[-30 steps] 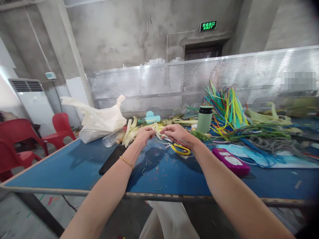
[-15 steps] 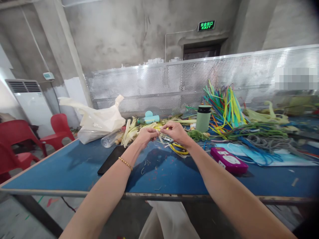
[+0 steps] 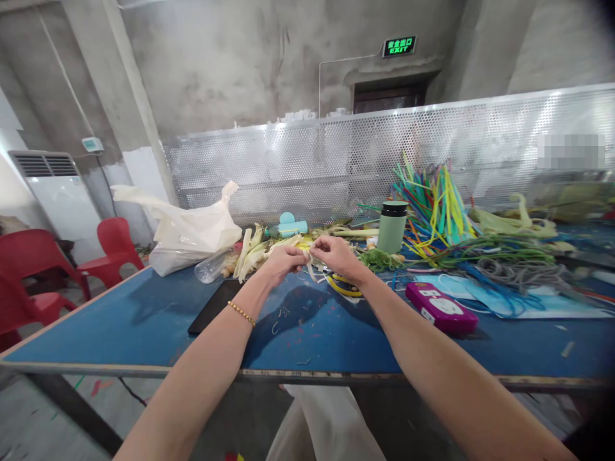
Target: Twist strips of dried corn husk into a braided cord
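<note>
Over the table, my left hand and my right hand meet fingertip to fingertip, both pinched closed. Between them is a thin pale strip, like a piece of dried husk, with one end hanging below the fingers. How far each hand's fingertips grip it is partly hidden. Under my right wrist lies a yellow loop, half covered. Pale husk-like leaves are heaped just beyond my left hand. A dark flat tablet-like slab lies beside my left forearm.
On the blue table stand a white plastic bag, a clear bottle and a green tumbler. Rightward are colourful strips, tangled cords and a purple box. A perforated metal screen runs behind.
The pale strip now dangles visibly below my fingertips, where before it hardly showed. My right fingers have shifted slightly; both hands remain together in nearly the same spot.
</note>
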Motion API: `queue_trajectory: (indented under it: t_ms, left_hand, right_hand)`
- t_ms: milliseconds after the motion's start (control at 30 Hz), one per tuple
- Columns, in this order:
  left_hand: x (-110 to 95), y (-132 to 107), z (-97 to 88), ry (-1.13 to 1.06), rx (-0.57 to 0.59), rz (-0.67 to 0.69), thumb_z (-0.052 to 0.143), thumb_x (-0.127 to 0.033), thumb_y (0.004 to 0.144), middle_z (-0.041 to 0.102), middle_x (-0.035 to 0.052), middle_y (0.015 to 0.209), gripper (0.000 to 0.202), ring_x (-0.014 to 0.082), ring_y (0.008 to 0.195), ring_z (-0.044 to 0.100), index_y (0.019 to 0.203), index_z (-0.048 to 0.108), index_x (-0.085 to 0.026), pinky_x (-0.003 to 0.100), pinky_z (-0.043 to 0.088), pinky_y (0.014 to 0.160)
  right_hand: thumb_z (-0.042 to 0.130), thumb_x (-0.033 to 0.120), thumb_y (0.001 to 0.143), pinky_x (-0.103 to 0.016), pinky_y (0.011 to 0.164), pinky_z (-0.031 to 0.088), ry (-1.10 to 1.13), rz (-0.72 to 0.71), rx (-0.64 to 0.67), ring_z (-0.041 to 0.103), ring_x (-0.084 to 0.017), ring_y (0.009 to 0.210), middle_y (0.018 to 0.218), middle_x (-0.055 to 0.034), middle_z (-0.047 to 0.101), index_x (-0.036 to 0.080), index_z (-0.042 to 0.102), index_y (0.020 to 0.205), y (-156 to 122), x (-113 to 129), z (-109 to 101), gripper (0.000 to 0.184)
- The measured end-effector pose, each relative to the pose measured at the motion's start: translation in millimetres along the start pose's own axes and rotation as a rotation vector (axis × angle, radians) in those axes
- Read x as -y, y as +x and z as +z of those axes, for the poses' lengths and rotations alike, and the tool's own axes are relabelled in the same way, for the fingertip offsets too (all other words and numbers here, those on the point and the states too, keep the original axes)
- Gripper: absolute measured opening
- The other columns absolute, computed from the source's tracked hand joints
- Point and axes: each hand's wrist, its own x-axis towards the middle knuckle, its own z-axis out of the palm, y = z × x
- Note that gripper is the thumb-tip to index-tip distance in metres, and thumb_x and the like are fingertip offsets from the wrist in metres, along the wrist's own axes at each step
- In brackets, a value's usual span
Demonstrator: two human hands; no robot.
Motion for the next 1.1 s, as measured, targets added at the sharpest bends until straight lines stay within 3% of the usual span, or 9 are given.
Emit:
queue_trajectory:
  t_ms: [233,400,600,700,900,1100]
  left_hand:
    - [1,0,0.8,-0.018,0.005,-0.012,0.080,-0.024,0.055,0.055,0.0012,0.053,0.019,0.0075,0.047,0.045,0.061,0.067,-0.011,0.024,0.030,0.049]
    - [5,5,-2.1,-0.056,-0.114,-0.015,0.080,-0.021,0.052,0.056,0.0005,0.056,0.019,0.0067,0.047,0.045,0.059,0.064,-0.012,0.023,0.030,0.049]
    - [4,6,-5.2,-0.099,-0.158,0.003,0.080,-0.021,0.050,0.054,-0.0003,0.052,0.019,0.0070,0.048,0.043,0.055,0.064,-0.012,0.024,0.030,0.049]
    - [6,7,-6.6,-0.114,-0.149,0.010,0.080,-0.021,0.050,0.056,0.0010,0.055,0.019,0.0069,0.049,0.043,0.057,0.065,-0.012,0.023,0.030,0.050]
    - [7,7,-6.5,-0.084,-0.153,0.047,0.077,-0.020,0.052,0.058,0.0012,0.055,0.014,0.0068,0.049,0.042,0.058,0.067,-0.013,0.023,0.030,0.050]
    - [5,6,-3.9,-0.031,-0.154,0.072,0.076,-0.021,0.053,0.059,0.0012,0.057,0.013,0.0065,0.049,0.042,0.058,0.068,-0.013,0.023,0.030,0.050]
  right_hand:
    - [0.057,0.030,0.074,-0.025,0.059,0.037,-0.061,0.009,-0.031,0.049,-0.013,0.061,0.062,0.0000,0.056,0.017,0.055,0.067,3,-6,6,0.014]
    - [0.064,0.033,0.073,-0.027,0.065,0.041,-0.034,-0.042,-0.062,0.055,-0.015,0.072,0.076,-0.0045,0.064,0.015,0.063,0.069,3,-1,-1,0.018]
    - [0.070,0.046,0.074,-0.025,0.054,0.044,0.373,0.124,0.176,0.054,-0.011,0.052,0.056,-0.0005,0.061,0.014,0.066,0.079,-4,9,-7,0.033]
    - [0.076,0.045,0.068,-0.026,0.057,0.051,0.463,0.171,0.243,0.062,-0.014,0.058,0.064,-0.0044,0.068,0.013,0.066,0.079,-6,9,-6,0.035]
    - [0.078,0.046,0.066,-0.026,0.056,0.054,0.498,0.234,0.247,0.068,-0.017,0.066,0.088,-0.0115,0.075,0.014,0.066,0.078,-4,1,-5,0.036]
    - [0.076,0.049,0.068,-0.023,0.047,0.047,0.437,0.198,0.199,0.060,-0.013,0.053,0.062,-0.0044,0.067,0.013,0.067,0.079,-4,6,-2,0.038]
